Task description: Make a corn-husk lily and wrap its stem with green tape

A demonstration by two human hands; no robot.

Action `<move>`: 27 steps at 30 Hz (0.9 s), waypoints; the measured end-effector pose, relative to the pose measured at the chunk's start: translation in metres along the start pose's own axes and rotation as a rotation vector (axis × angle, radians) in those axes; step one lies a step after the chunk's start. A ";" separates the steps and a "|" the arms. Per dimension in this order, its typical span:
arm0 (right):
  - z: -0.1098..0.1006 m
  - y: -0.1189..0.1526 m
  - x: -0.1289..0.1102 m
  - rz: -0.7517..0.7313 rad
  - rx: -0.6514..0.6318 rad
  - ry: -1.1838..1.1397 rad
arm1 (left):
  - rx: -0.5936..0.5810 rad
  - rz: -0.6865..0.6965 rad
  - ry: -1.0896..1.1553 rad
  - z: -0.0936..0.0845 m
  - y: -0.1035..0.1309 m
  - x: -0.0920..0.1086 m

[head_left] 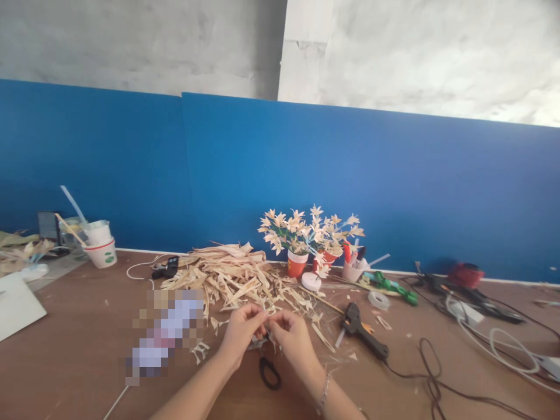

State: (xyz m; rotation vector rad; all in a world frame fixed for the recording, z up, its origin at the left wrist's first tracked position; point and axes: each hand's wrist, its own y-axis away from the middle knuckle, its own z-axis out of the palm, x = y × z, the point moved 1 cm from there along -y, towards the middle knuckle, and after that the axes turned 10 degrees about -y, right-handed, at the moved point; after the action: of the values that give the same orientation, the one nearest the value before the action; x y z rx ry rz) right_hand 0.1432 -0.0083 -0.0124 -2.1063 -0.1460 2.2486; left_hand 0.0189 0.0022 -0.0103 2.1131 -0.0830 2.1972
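My left hand (pixel 246 330) and my right hand (pixel 289 333) meet over the near middle of the table, fingertips pinched close together. Whatever sits between the fingers is too small to make out. Below them shows a black scissors handle (pixel 270 374), its blades hidden under the hands. Just beyond my fingers lies a heap of dry, straw-coloured husk strips (pixel 236 274), with scraps scattered about it. A black hot glue gun (pixel 363 331) rests on the table to the right of my right hand.
Pale husk flowers (pixel 289 227) stand in a red paper cup (pixel 297 264) at the back. Nearby are a tape roll (pixel 378 300) and green tape-like material (pixel 396 287). Cables (pixel 431 379) tangle at right; a white cup (pixel 101 254) with sticks stands at left, before a blue partition (pixel 350 169).
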 end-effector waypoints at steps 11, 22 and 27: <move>-0.006 0.002 -0.012 0.208 -0.177 -0.304 | -0.129 -0.021 0.131 -0.004 -0.002 -0.005; -0.005 0.005 -0.014 0.236 -0.138 -0.336 | -0.111 -0.032 0.185 -0.003 -0.001 -0.001; -0.001 0.005 -0.016 0.190 -0.117 -0.291 | -0.048 -0.032 0.141 -0.002 0.001 0.003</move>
State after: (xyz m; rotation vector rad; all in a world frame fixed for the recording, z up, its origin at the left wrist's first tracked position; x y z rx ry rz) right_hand 0.1456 -0.0147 0.0026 -1.9037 -0.0954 2.7147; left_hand 0.0171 0.0016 -0.0078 1.9152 -0.0901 2.2940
